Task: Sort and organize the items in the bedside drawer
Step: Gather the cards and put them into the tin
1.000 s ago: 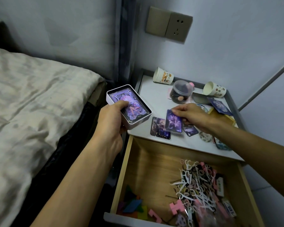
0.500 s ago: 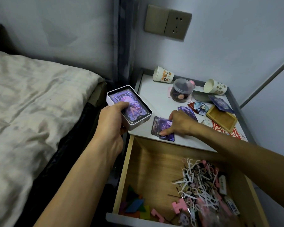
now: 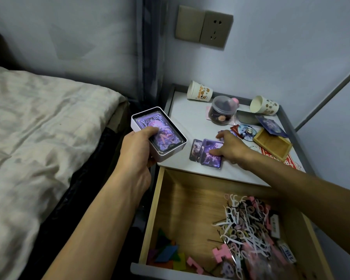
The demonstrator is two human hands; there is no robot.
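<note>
My left hand (image 3: 136,150) grips a white tin (image 3: 170,154) of purple cards, thumb lying over the top card, held just left of the bedside table (image 3: 190,126). My right hand (image 3: 229,146) lies on a small pile of purple cards (image 3: 208,156) near the table's front edge, thumb pressing the top card and fingers spread past its far edge. Below the table the wooden drawer (image 3: 182,203) stands pulled out. It holds a tangle of floss picks and hair ties (image 3: 245,221) on the right, and coloured and pink puzzle pieces (image 3: 170,257) at the front left.
On the table top: two tipped paper cups (image 3: 199,91) (image 3: 264,106), a clear lidded jar (image 3: 222,110), a small wooden box (image 3: 273,144), a round badge (image 3: 247,131), a dark card (image 3: 271,123) and a red packet (image 3: 279,159). A bed (image 3: 38,128) lies to the left; a wall socket (image 3: 204,26) above.
My right hand carried a purple card from mid-table down to the pile near the front edge and now presses on it. The left hand with the tin has stayed put.
</note>
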